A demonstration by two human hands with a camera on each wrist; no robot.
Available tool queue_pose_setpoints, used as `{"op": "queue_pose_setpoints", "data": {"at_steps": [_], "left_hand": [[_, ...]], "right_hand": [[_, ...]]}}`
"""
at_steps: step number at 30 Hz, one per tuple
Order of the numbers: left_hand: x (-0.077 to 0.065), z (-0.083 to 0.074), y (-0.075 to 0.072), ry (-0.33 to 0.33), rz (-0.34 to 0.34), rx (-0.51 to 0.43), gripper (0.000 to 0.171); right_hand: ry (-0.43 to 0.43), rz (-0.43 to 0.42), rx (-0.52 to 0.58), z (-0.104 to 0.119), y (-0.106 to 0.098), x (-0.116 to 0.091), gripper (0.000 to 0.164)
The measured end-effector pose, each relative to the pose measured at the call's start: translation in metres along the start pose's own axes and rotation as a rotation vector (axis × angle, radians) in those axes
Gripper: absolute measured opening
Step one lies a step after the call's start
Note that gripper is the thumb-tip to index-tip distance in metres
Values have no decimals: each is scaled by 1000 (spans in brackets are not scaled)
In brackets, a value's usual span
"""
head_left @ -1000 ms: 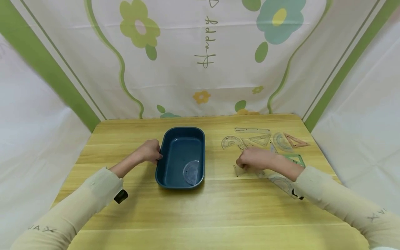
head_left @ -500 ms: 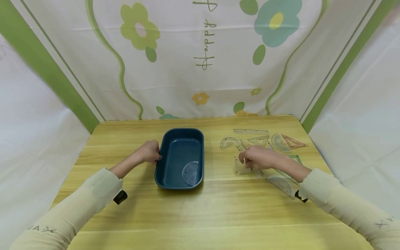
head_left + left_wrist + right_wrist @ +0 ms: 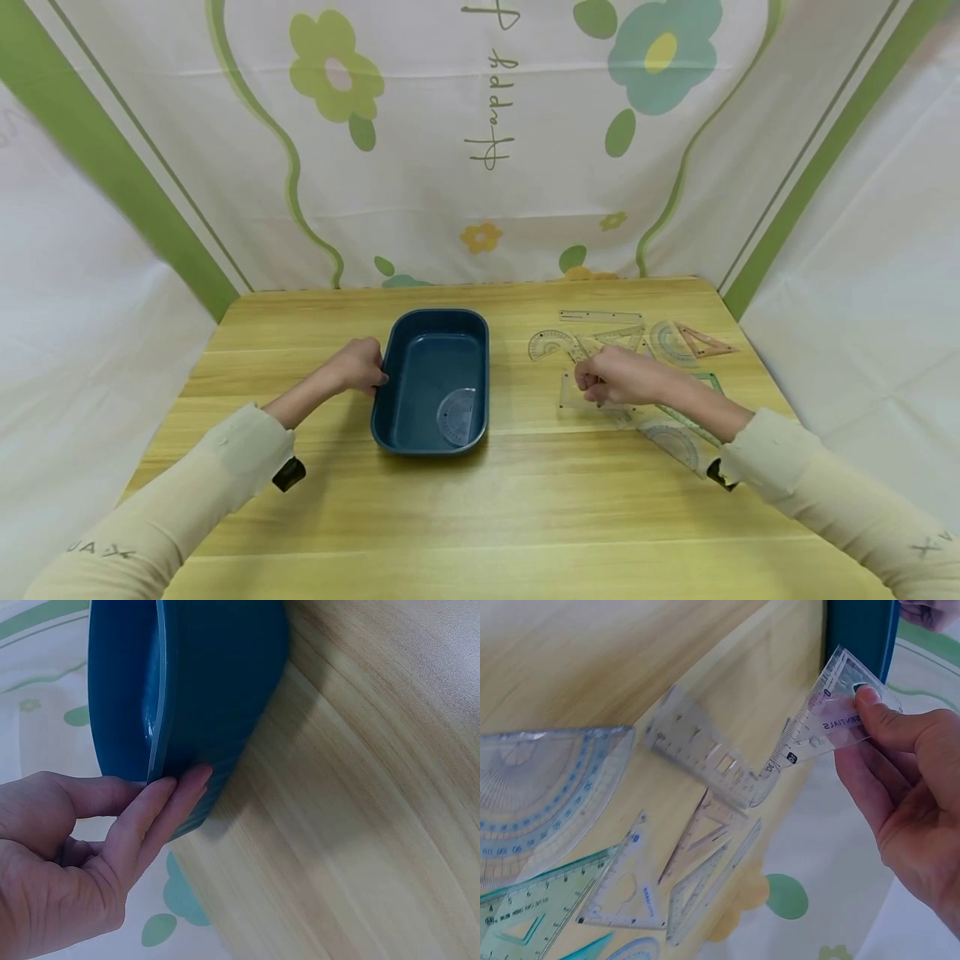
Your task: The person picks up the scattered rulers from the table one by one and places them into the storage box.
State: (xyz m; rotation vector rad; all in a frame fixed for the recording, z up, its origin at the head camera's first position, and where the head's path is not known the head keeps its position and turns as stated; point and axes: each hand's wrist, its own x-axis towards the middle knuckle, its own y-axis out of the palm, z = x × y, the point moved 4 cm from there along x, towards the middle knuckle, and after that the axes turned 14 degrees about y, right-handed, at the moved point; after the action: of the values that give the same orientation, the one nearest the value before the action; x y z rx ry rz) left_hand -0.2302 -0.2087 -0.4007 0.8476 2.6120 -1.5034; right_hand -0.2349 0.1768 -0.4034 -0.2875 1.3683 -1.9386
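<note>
My left hand (image 3: 358,365) grips the left rim of a deep blue rectangular tub (image 3: 442,333), thumb and fingers on either side of its wall in the left wrist view (image 3: 112,825). A clear protractor (image 3: 457,417) lies at the tub's near right corner. To the right, my right hand (image 3: 622,377) pinches a clear plastic set square (image 3: 829,712) by one end between thumb and fingers. The set square is held tilted over the other drawing tools, with printed lettering and a scale along its edge. In the head view the hand covers part of it.
Around the right hand lie a clear ruler (image 3: 600,317), a small protractor (image 3: 551,342), a larger protractor (image 3: 673,343), an orange set square (image 3: 705,340), a green set square (image 3: 532,907) and a blue-scaled protractor (image 3: 675,442). A patterned cloth (image 3: 420,183) hangs behind the table.
My right hand has shifted slightly, and the set square in its fingers has turned and shows more of its shape. My left hand still grips the tub in the same place.
</note>
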Motion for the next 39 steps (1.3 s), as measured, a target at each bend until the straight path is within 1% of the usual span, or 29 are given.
{"op": "queue_pose_setpoints", "data": {"at_steps": [9, 16, 19, 24, 29, 34, 39], "left_hand": [[0, 0, 0, -2, -9, -26, 50], [-1, 1, 0, 13, -20, -14, 51], [-1, 0, 0, 12, -20, -12, 51], [-3, -1, -1, 9, -18, -16, 52], [-3, -2, 0, 11, -17, -5, 52], [-2, -1, 1, 3, -18, -7, 51], [-2, 0, 1, 0, -22, -15, 51]], "right_hand": [[-6, -33, 33, 16, -7, -1, 14], [-34, -50, 69, 29, -12, 0, 12], [-32, -58, 83, 34, -13, 1, 10], [-20, -75, 84, 43, -13, 6, 9], [-21, -107, 75, 47, -10, 13, 8], [-20, -107, 110, 51, -10, 20, 9], [-51, -115, 118, 57, -12, 28, 9]]}}
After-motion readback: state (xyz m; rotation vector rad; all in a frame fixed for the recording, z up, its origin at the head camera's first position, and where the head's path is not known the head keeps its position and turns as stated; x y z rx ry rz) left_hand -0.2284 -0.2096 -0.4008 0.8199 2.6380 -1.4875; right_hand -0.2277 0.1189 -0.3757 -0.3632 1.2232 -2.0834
